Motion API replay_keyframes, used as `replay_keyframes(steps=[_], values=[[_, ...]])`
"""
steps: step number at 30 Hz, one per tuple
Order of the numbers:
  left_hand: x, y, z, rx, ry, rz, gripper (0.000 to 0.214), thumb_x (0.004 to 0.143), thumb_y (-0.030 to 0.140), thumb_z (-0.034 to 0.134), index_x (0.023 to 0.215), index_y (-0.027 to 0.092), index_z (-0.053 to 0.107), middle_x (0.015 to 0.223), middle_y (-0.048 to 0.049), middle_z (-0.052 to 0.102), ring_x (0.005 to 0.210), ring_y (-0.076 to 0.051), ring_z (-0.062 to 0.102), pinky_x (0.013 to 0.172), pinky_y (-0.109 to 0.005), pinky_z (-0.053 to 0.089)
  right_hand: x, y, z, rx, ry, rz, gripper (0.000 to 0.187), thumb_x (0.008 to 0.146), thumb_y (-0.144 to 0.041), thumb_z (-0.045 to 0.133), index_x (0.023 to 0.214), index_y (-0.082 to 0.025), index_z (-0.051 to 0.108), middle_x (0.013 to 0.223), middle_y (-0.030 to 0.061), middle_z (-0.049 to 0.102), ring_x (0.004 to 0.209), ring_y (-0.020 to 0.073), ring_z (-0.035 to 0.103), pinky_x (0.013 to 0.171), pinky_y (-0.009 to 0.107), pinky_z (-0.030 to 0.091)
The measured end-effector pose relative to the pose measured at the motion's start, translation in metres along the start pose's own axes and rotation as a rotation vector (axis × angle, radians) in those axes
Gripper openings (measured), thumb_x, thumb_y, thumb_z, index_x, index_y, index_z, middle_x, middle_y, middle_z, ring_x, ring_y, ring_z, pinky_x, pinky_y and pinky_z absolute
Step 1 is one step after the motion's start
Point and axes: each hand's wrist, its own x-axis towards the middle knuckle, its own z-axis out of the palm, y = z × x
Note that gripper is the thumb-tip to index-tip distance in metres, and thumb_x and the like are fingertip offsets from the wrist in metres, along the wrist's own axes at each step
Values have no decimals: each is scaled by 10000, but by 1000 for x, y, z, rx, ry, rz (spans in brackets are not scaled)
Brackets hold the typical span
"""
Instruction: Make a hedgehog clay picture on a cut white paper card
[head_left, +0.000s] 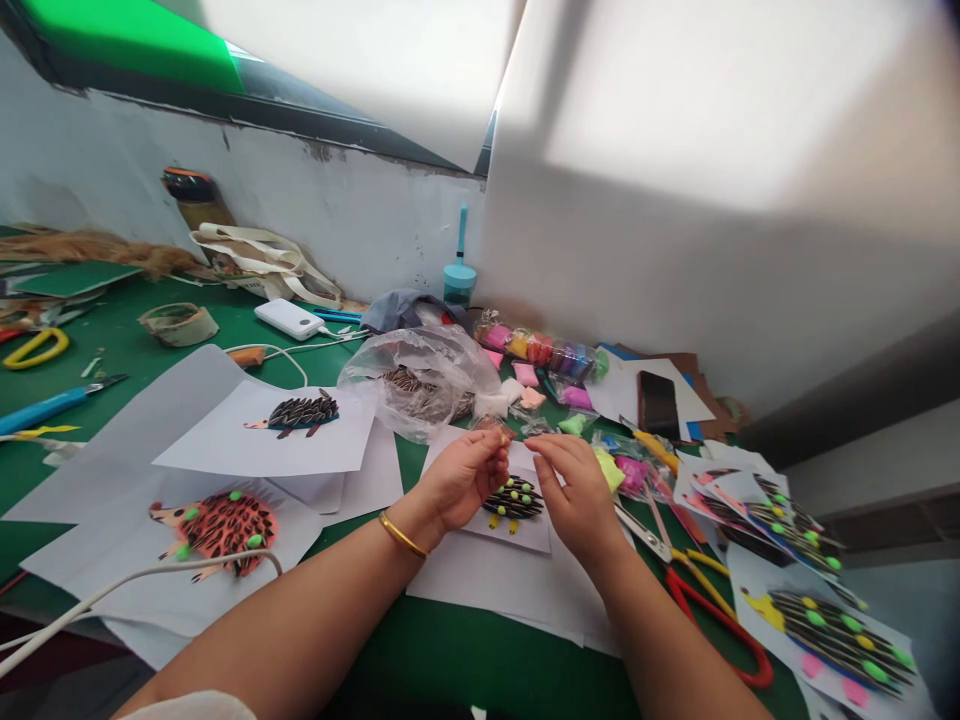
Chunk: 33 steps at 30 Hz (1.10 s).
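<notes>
My left hand (466,482) is raised over a paper picture, thumb and fingertips pinched together. A tiny pale bit may be between them, too small to name. Just to its right, my right hand (576,492) has its fingers loosely stretched toward the left fingertips, thumb apart, with nothing visible in it. Below and between both hands lies a hedgehog picture (517,500) with dark striped seeds, light green and yellow dots and yellow feet. It rests on white paper sheets (487,580). Beyond the hands sits a clear plastic bag (420,375) of striped seeds.
Scissors with red handles (720,625) and packets of coloured clay (634,470) lie at right, near finished hedgehog pictures (840,630). Behind are a clay pack (540,350) and a phone (658,403). At left are a hedgehog picture (300,412), a white cable (135,578) and a blue-handled knife (52,408).
</notes>
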Motion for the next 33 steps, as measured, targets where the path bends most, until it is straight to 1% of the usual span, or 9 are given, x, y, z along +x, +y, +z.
replay_keyframes(steps=[4, 12, 15, 19, 23, 25, 28, 30, 33], values=[[-3, -4, 3, 114, -22, -29, 208, 765, 164, 784, 947, 96, 707, 790, -45, 668, 688, -83, 631, 705, -193, 536, 0, -9, -3, 21, 24, -42, 326, 963, -234, 468, 1241, -246, 637, 1234, 75, 654, 1179, 254, 559, 1036, 469, 438], [-3, -9, 0, 188, -60, 39, 311, 737, 380, 810, 793, 119, 652, 694, 9, 567, 627, -67, 542, 634, -183, 470, -3, -15, 0, -28, -46, -150, 412, 964, -217, 465, 1366, -251, 547, 1411, 71, 560, 1351, 281, 437, 1097, 534, 382], [-3, -10, -2, 230, -63, 54, 352, 724, 420, 812, 781, 126, 628, 677, 24, 533, 603, -64, 511, 613, -187, 446, -4, -17, 1, 31, -25, -153, 374, 947, -221, 521, 1315, -244, 585, 1357, 79, 603, 1328, 285, 460, 1086, 536, 395], [-6, -12, 1, 256, -81, 6, 354, 704, 393, 833, 843, 125, 650, 724, 6, 570, 626, -76, 542, 623, -195, 447, -4, -17, 2, 166, 72, -85, 174, 913, -251, 615, 1075, -252, 680, 1175, 66, 685, 1222, 272, 545, 1040, 502, 447], [-10, -11, 9, 6, -126, -107, 373, 871, 482, 644, 1014, 138, 668, 906, -67, 659, 745, -120, 624, 695, -219, 494, -4, -20, 3, 151, 124, -98, 139, 904, -224, 621, 1022, -258, 686, 1149, 58, 693, 1199, 264, 559, 1032, 495, 448], [-11, -9, 12, -155, -170, -204, 473, 950, 550, 461, 1050, 132, 660, 956, -97, 676, 792, -149, 651, 721, -245, 513, -5, -24, 5, 52, 55, -162, 212, 928, -215, 572, 1100, -264, 686, 1221, 55, 680, 1254, 268, 528, 1086, 523, 385], [-11, -3, 13, -311, -161, -279, 628, 969, 622, 275, 1084, 125, 642, 1061, -145, 685, 980, -228, 668, 840, -337, 530, -6, -31, 8, -95, -111, -245, 323, 989, -302, 465, 1258, -240, 632, 1364, 58, 613, 1374, 295, 422, 1179, 600, 169], [-9, 1, 10, -370, -96, -224, 684, 956, 657, 233, 1147, 125, 620, 1154, -170, 669, 1105, -269, 640, 925, -399, 513, -8, -35, 8, -147, -225, -287, 467, 1008, -457, 394, 1362, -198, 555, 1447, 73, 538, 1433, 314, 335, 1194, 618, 44], [-5, 5, 5, -433, 4, -89, 742, 934, 695, 223, 1233, 114, 576, 1260, -198, 625, 1199, -289, 601, 1006, -429, 478, -11, -40, 9, -172, -373, -355, 737, 958, -676, 275, 1455, -159, 446, 1528, 94, 427, 1465, 314, 270, 1203, 598, -16]])
